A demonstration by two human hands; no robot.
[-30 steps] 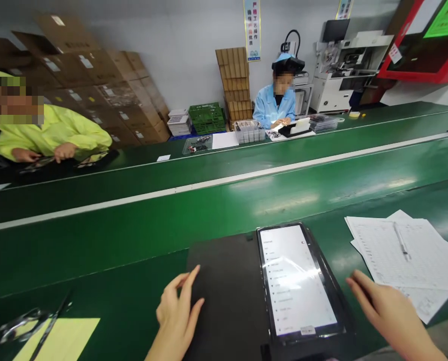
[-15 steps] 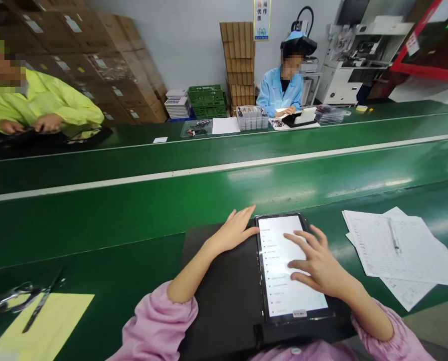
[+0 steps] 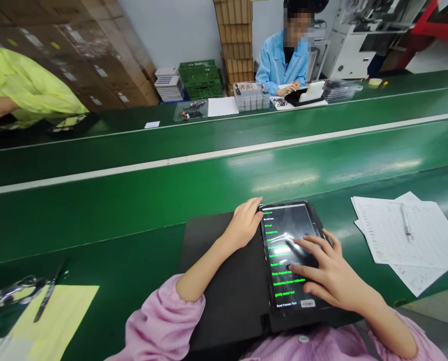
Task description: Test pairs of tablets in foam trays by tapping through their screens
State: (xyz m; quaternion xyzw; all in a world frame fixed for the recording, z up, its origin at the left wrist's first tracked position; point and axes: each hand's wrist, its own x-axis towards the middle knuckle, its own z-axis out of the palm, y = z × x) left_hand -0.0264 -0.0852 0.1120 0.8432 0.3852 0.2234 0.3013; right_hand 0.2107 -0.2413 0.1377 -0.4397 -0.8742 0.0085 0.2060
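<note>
Your tablet [image 3: 282, 258] lies face up on the counter [image 3: 133, 271], just in front of you at about five o'clock in the view, with a black folio-like cover [image 3: 219, 281] spread out at its nine o'clock side; lying flat, it probably needs no hand to prop it. Your left hand [image 3: 244, 223] is loose and unclenched, fingers reaching to the tablet's ten o'clock corner, perhaps to keep it from sliding. Your right hand [image 3: 331, 268] comes in from four o'clock, fingers spread over the list of mostly green text and grasping nothing; whether a fingertip touches the glass, you cannot tell. At three o'clock, a pen [image 3: 406, 223] rests on printed sheets [image 3: 430, 240], well apart from the tablet, which presumably leaves your right arm room.
</note>
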